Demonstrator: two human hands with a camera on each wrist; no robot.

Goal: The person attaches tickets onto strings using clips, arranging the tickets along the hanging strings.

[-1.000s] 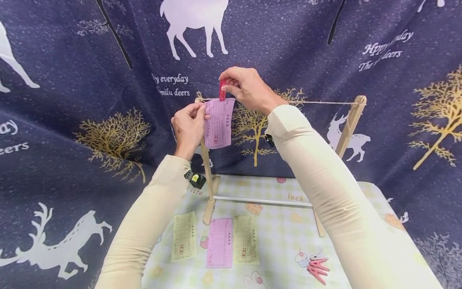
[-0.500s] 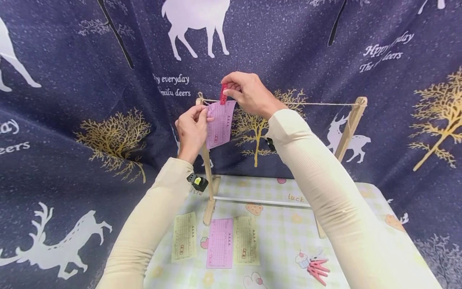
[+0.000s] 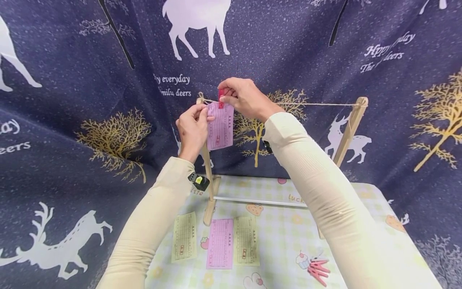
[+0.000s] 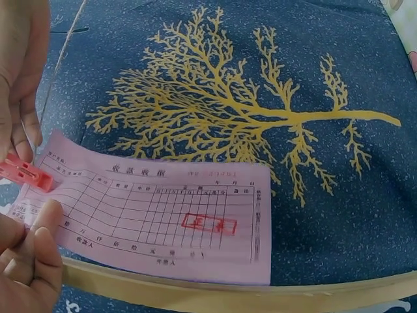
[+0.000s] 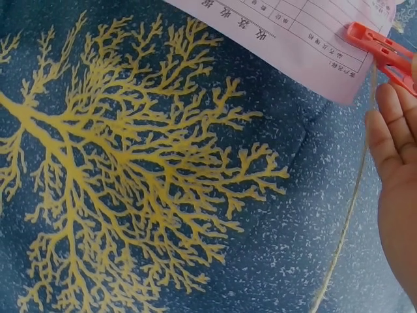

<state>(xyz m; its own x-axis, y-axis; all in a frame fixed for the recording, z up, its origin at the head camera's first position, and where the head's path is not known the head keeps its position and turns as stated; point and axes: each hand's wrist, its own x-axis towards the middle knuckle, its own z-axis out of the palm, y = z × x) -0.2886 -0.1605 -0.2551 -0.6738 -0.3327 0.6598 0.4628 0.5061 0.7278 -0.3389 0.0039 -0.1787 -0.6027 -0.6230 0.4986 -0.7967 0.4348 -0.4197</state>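
Pink paper slip being pegged to a twine line

The right hand (image 3: 245, 98) pinches a small red plastic clothespin (image 3: 221, 97) whose tip sits on the top edge of the pink printed paper slip (image 3: 220, 126), at the thin twine line (image 3: 317, 104). Just left of that grip, the left hand (image 3: 192, 130) pinches the slip's upper left edge beside the light wooden post (image 3: 208, 188); the slip hangs below both grips.
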